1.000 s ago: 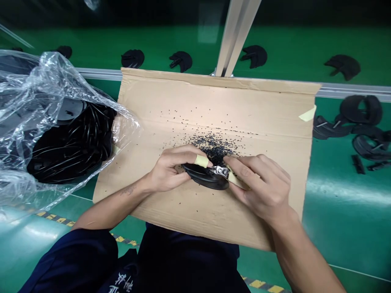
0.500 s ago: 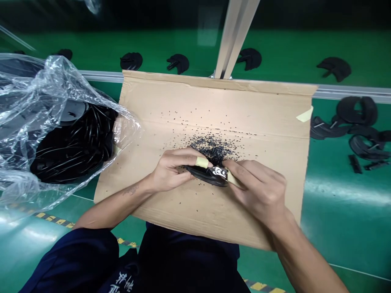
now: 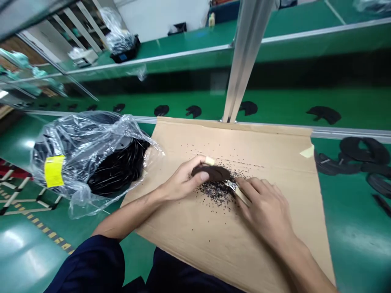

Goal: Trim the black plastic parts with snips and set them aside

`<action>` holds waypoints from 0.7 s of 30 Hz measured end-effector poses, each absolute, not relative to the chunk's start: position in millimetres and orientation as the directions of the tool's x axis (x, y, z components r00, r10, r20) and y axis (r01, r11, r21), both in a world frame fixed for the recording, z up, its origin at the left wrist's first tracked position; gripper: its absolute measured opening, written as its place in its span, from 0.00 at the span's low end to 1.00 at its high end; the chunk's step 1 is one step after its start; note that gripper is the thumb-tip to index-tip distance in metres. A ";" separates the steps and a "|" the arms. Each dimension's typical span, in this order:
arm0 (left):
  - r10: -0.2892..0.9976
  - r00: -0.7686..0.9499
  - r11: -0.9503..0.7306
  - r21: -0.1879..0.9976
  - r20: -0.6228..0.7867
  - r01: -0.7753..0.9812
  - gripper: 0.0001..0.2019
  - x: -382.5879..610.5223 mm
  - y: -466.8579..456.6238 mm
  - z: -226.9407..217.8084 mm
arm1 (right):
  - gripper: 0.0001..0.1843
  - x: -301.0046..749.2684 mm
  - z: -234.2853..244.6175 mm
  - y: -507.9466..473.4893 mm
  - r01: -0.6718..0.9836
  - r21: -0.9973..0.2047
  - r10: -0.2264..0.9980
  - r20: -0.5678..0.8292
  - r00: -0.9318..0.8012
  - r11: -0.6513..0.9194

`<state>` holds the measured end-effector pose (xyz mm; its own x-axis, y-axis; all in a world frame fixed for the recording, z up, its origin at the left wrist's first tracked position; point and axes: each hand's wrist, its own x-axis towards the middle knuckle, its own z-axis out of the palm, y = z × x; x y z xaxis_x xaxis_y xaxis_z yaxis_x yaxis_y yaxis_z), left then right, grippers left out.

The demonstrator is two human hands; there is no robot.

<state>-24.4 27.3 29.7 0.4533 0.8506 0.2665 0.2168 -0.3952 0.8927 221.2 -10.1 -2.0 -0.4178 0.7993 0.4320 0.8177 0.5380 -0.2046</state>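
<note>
The left hand (image 3: 183, 181) gripped a black part (image 3: 212, 173) at its left end, the thumb (image 3: 203, 176) along the near edge and the fingers curled over the far edge, narrowly closed around it. A band of tan tape (image 3: 209, 160) wrapped the tip of one finger, just above the part. The part's long axis ran roughly left to right across the view, dipping slightly toward the right, and its free right end pointed at a small metal tool (image 3: 231, 185). The right hand (image 3: 262, 207) pinched that tool between its fingers, with a tan taped strip (image 3: 241, 196) showing beside the metal; the exact form of the tool was too small to tell. The tool sat just beside the part's right end, and whether they touched could not be told. Both hands worked above a sheet of cardboard (image 3: 189, 260) scattered with black crumbs (image 3: 217, 193), densest just below the part. A clear plastic bag (image 3: 76, 138) of black parts lay to the left, and more black parts (image 3: 363, 150) lay on the green bench to the right.
</note>
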 end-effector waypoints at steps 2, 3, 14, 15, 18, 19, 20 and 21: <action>0.852 0.422 -0.452 0.843 0.311 0.291 0.25 -26.1 59.2 35.1 | 0.10 223.8 -0.7 -8.5 0.805 -0.199 0.767 0.491 -0.413 0.560; 0.851 0.396 -0.490 0.792 0.344 0.365 0.25 -26.6 79.6 36.3 | 0.09 224.8 0.6 -8.0 0.799 -0.200 0.752 0.522 -0.403 0.567; 0.952 0.274 -0.305 0.416 0.133 0.857 0.22 -25.7 257.8 23.6 | 0.11 229.8 4.8 -9.2 0.794 -0.188 0.665 0.671 -0.326 0.579; 0.960 0.252 -0.279 0.413 0.120 0.867 0.22 -33.2 260.9 25.6 | 0.10 230.8 2.6 -8.7 0.811 -0.178 0.688 0.647 -0.330 0.556; 0.987 0.139 -0.160 0.393 0.082 0.906 0.17 -59.4 264.2 28.3 | 0.08 231.0 -3.2 -7.4 0.837 -0.175 0.755 0.554 -0.351 0.518; 0.992 0.104 -0.121 0.385 0.064 0.915 0.15 -66.8 263.2 27.3 | 0.09 230.2 -4.2 -7.5 0.834 -0.182 0.762 0.541 -0.357 0.520; 0.996 0.072 -0.086 0.379 0.050 0.921 0.13 -72.5 261.0 25.6 | 0.10 229.0 -4.8 -7.9 0.828 -0.189 0.760 0.540 -0.361 0.527; 0.998 0.042 -0.056 0.376 0.045 0.925 0.10 -76.5 257.7 23.7 | 0.10 227.7 -4.8 -8.6 0.821 -0.195 0.756 0.543 -0.365 0.537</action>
<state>-76.5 257.7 23.7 0.0420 0.9981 0.0447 0.9251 -0.0557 0.3757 227.7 -8.6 -4.8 -0.3654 0.7561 0.5430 0.8206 0.5370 -0.1955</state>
